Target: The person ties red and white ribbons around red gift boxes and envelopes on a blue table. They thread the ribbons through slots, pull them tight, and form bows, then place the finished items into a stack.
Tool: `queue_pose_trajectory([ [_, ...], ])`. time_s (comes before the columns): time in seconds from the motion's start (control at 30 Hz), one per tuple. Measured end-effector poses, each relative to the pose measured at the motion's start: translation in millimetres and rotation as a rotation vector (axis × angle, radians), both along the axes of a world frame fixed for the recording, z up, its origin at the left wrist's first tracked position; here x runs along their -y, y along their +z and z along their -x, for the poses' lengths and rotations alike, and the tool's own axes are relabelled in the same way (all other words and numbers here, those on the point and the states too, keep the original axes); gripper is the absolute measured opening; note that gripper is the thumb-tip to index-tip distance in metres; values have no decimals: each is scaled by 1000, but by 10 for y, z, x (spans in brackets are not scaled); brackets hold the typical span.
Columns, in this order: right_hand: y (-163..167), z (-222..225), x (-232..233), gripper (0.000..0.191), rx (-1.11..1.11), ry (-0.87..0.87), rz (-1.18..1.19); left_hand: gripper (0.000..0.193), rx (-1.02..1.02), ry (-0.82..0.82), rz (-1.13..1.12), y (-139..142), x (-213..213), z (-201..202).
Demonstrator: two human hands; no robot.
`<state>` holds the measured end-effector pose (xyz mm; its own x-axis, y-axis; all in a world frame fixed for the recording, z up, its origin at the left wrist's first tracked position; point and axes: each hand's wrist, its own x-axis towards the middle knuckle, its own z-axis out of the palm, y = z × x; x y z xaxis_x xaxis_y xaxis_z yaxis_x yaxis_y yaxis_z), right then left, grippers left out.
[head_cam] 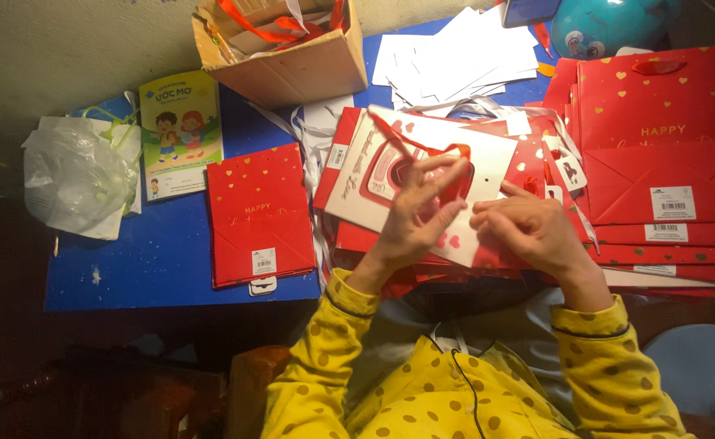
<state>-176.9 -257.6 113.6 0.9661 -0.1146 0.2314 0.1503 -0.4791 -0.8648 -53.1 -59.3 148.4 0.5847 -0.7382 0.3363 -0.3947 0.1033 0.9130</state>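
red ribbon [422, 150] pinched by left hand [422, 213], right hand [528, 226] pressing white gift bag [357, 191], fingertips hidden

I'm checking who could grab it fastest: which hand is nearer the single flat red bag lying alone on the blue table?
Left. The left hand works at the ribbon just right of the flat red bag; the right hand lies farther right.

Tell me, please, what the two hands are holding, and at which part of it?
Both hold a white and red paper gift bag lying flat. The left hand pinches its red ribbon handle near the middle; the right hand presses the bag's lower right edge.
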Motion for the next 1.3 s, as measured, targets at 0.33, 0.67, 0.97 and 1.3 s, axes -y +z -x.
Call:
queue_pose_trajectory([
  [0.33, 127, 68, -233, 27, -24, -288, -182, 35, -307, -12, 164, -284, 106, 496],
  [0.67, 271, 57, -202, 19, -32, -192, -900, 21, -515, 3, 161, -57, 70, 669],
  [0.97, 50, 26, -23, 10, 62, -165, -1228, 37, -124, -43, -195, 184, -211, 806],
  [1.3, -59, -114, 240, 13, 72, -276, -1195, 18, -135, -356, -297, 83, -440, 912],
])
